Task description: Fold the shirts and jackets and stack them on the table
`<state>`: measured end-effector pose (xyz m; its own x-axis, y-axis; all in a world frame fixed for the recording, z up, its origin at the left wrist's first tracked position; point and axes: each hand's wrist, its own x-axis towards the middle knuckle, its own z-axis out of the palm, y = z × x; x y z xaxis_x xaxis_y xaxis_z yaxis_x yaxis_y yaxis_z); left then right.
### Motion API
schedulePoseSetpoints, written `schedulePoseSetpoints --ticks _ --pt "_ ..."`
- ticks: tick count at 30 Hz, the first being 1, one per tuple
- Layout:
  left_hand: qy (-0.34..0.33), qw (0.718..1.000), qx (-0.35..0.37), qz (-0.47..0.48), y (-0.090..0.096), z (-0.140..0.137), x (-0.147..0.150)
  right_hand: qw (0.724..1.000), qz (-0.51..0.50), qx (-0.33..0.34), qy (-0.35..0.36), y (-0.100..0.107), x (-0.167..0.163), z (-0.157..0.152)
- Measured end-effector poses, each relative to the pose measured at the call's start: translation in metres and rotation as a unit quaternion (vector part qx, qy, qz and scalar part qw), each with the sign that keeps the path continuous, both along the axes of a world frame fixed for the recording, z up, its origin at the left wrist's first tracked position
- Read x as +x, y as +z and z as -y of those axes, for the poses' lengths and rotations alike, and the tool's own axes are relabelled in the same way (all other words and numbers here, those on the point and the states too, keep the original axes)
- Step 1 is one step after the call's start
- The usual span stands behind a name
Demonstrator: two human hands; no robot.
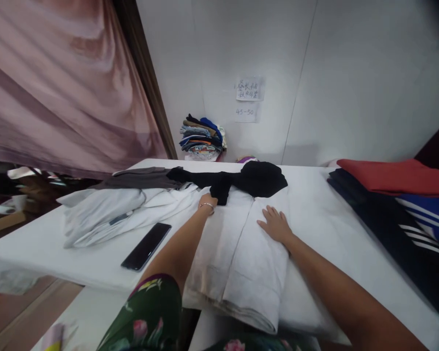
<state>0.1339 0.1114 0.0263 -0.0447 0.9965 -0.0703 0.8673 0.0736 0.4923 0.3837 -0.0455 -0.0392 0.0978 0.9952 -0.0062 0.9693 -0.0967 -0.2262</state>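
Observation:
A light white garment (256,273) lies lengthwise before me, its two front halves meeting at a line down the middle. Black cloth (261,178) spreads across its far end; whether both are one piece I cannot tell. My left hand (208,201), with a bracelet at the wrist, is closed at the hanging black end, its fingertips partly hidden by the cloth. Flat on the right half of the white garment rests my right hand (276,224), fingers spread. Left of my left forearm is a black phone (146,246).
A crumpled white garment (102,212) and a grey-brown one (139,178) lie to the left on the white table (314,209). Folded red cloth (395,175) tops dark and blue clothes at right. Beyond the far edge, a clothes pile (201,134) stands against the wall under paper notes (249,90).

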Motion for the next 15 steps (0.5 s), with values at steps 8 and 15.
schedulePoseSetpoints --ticks 8,15 --pt "0.030 0.977 0.201 0.058 0.089 -0.042 -0.017 1.000 0.001 0.001 -0.001 -0.001 0.000 0.000" --pt "-0.332 0.782 0.503 0.160 0.176 0.021 0.017 1.000 -0.008 0.003 0.000 0.003 -0.001 -0.001"
